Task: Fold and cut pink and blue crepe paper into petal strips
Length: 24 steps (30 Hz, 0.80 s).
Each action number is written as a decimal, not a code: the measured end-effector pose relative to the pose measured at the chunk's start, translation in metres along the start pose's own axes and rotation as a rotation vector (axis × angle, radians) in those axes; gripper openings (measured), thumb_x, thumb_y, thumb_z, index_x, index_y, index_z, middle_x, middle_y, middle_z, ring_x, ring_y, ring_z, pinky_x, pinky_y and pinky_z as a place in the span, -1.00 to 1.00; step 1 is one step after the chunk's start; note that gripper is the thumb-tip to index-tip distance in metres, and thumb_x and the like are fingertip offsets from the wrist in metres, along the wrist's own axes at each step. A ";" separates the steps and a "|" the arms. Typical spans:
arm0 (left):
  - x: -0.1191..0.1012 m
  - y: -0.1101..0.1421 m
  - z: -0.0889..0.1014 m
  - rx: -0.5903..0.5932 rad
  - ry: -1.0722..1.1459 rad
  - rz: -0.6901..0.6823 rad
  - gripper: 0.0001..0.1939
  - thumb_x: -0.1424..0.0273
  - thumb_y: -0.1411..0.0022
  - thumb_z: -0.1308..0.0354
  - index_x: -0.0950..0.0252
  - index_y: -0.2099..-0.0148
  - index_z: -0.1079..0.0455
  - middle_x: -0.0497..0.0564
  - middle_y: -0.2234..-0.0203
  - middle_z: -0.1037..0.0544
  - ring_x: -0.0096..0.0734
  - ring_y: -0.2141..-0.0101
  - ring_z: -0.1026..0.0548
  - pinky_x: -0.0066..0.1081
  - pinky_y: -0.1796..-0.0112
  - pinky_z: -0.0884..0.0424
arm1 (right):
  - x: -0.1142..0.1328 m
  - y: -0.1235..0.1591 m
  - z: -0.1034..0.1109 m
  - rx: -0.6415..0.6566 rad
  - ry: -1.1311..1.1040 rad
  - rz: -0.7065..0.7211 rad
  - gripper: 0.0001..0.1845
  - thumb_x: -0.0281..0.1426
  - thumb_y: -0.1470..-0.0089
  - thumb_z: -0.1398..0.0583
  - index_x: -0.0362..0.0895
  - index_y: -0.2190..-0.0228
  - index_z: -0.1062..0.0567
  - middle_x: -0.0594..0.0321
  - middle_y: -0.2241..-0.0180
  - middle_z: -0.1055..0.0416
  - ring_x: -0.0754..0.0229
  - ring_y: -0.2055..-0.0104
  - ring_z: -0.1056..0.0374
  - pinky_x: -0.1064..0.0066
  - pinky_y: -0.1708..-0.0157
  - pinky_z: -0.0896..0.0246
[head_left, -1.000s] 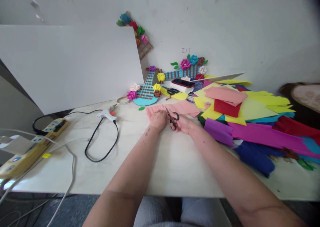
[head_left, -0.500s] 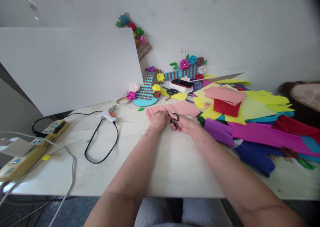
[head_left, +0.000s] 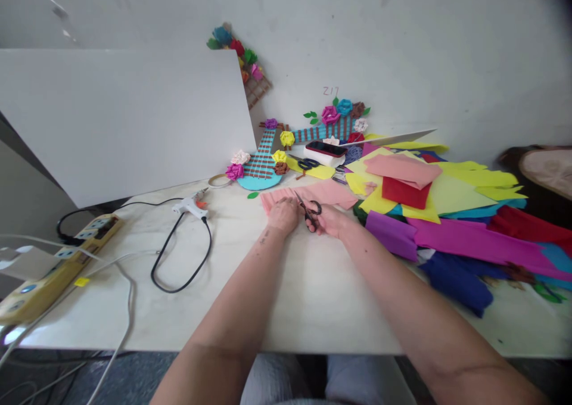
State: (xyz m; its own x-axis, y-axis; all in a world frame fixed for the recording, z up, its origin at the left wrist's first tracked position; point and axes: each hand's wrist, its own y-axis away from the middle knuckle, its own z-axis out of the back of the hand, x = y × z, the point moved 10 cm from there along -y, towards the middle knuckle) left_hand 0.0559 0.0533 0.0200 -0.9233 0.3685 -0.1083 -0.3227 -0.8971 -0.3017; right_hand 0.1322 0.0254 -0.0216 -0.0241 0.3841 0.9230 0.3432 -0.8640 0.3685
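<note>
Pale grey trousers [head_left: 270,378] are worn, and small dark marks [head_left: 264,237] dot the bare left forearm [head_left: 245,292].

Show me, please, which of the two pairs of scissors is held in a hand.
The nearer pair of scissors, held in the right hand, its tip at the pink crepe paper. The other scissors lie untouched on yellow paper, near the phone.

Paper [head_left: 329,192] — salmon pink | scissors [head_left: 308,215] — black handles | guitar cutout [head_left: 261,162]: turquoise, brown gridlines
</note>
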 end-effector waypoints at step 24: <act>0.000 0.000 0.001 0.011 -0.003 0.010 -0.72 0.42 -0.25 0.13 0.36 0.11 -0.35 0.12 0.16 -0.49 -0.33 0.11 -0.42 -0.41 0.10 -0.28 | -0.002 -0.004 0.001 -0.002 0.019 -0.023 -0.57 0.01 -0.02 -0.07 -0.14 0.46 -0.30 0.32 0.69 -0.25 0.35 0.71 -0.16 0.57 0.82 0.08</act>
State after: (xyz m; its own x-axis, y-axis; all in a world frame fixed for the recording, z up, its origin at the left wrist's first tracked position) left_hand 0.0560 0.0532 0.0206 -0.9269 0.3593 -0.1087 -0.3161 -0.9032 -0.2905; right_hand 0.1323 0.0284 -0.0255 -0.0499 0.3973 0.9163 0.3401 -0.8559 0.3896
